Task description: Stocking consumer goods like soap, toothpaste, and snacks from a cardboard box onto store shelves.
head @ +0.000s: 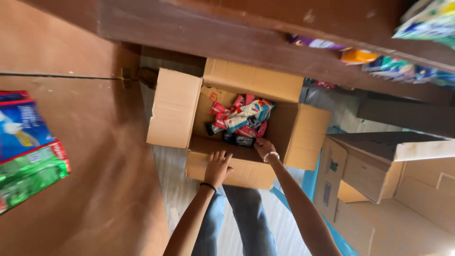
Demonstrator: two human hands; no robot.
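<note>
Reaching down from above, both hands meet the near edge of an open cardboard box (246,118) that sits on the pale floor between a brown wooden counter (85,156) and a dark shelf (246,38). The left hand (218,167) lies flat, fingers spread, on the near flap where it folds outward; it grips nothing and seems only to press the flap down, which would keep the opening wide and the box steady. The right hand (264,148) goes over the same edge and into the box, its fingers curled down toward the packets (242,119); whether they have closed on one I cannot tell, since the fingertips are hidden against the dark wrappers. A light bracelet circles that wrist, a dark band the left one.

All four flaps are splayed out, so the contents show plainly: a loose heap of small wrapped packets, mostly red and pink, some white with blue, a few dark ones nearest the right hand. They lie jumbled, not stacked, filling the bottom of the box toward its far side.

A second, larger cardboard box (379,189) stands just to the right, and blue and green packages (26,151) lie on the counter at left
</note>
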